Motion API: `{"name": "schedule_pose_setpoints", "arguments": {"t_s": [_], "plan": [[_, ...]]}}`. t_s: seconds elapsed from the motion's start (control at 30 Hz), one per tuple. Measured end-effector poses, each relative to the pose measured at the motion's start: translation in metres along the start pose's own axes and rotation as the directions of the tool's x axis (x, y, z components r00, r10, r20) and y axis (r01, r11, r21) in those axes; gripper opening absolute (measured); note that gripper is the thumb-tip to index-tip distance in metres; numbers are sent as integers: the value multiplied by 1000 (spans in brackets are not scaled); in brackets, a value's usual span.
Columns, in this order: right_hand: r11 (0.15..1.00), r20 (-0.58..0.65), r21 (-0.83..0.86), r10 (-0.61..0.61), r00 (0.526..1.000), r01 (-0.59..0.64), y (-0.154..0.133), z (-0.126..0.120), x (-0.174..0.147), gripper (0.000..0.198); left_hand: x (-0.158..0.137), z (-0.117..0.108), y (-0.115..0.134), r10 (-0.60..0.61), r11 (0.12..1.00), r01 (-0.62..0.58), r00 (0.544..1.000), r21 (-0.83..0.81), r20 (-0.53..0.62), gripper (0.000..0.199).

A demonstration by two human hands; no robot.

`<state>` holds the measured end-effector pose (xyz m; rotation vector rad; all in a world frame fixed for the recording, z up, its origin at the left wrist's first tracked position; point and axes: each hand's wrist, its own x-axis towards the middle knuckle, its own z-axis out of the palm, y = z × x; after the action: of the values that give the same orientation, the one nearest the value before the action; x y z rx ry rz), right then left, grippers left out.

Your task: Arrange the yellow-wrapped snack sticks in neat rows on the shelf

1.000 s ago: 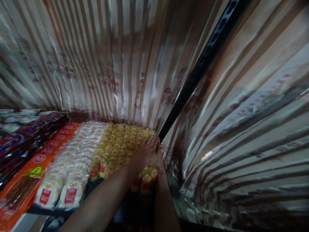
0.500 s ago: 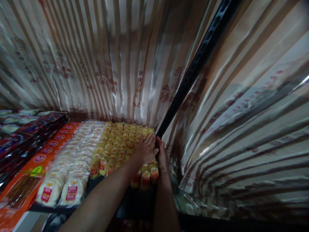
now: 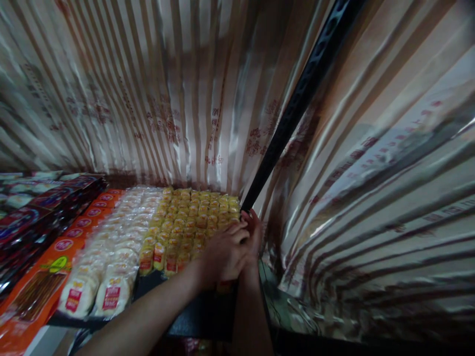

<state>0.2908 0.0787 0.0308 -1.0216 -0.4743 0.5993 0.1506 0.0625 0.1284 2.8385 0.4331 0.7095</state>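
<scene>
Rows of small yellow-wrapped packs point(image 3: 178, 228) stand close together on a dark shelf point(image 3: 200, 311). My left hand point(image 3: 224, 251) lies over the right front part of these rows, its fingers loosely bent and slightly blurred. It hides several packs and meets my right hand. My right hand point(image 3: 254, 231) is cupped upright along the right side of the rows, beside the foot of a black slotted post point(image 3: 285, 128). Its fingers are partly covered by the left hand. I see nothing held in either hand.
Left of the yellow packs lie two rows of round white packaged pieces point(image 3: 111, 296), then orange packets point(image 3: 61, 244) and dark glossy packets point(image 3: 29, 222). Printed, pleated plastic sheeting point(image 3: 200, 99) hangs behind and to the right.
My left hand has moved toward me across the yellow packs, and its fingers went from stretched out flat to bent. My right hand stays at the rows' right side, its fingers more curled.
</scene>
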Motion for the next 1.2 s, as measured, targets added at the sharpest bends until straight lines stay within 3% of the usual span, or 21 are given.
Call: {"name": "schedule_pose_setpoints", "arguments": {"t_s": [0.13,0.23,0.4,0.53,0.63,0.73,0.9,1.07,1.2], "plan": [[987,-79,156,-15,997,27,-9,3,3,68,-14,6,6,81,996,-85,992,42,93,17],[982,-85,186,-22,996,38,-14,4,6,62,-16,17,2,84,988,-98,988,118,126,18],[996,-83,-59,-69,994,64,-34,5,-1,46,-16,26,-1,111,973,-133,986,191,122,15],[905,4,-407,-135,991,125,-49,-4,-36,57,-17,31,0,103,970,-121,991,212,90,17],[819,41,-560,-126,991,127,-45,-22,-71,63,-19,34,-1,94,975,-109,992,195,88,19],[844,31,-537,3,1000,14,-30,-38,-93,71,-21,33,1,86,987,-94,994,132,60,18],[817,150,-576,66,987,33,-7,-32,-100,74,-35,19,21,-53,998,55,992,15,-115,27],[783,151,-617,22,988,77,-4,-25,-100,74,-83,26,52,-349,936,344,896,-68,-273,27],[786,67,-618,46,997,6,-6,-27,-98,73,-128,52,73,-330,944,308,895,-120,-299,36]]}}
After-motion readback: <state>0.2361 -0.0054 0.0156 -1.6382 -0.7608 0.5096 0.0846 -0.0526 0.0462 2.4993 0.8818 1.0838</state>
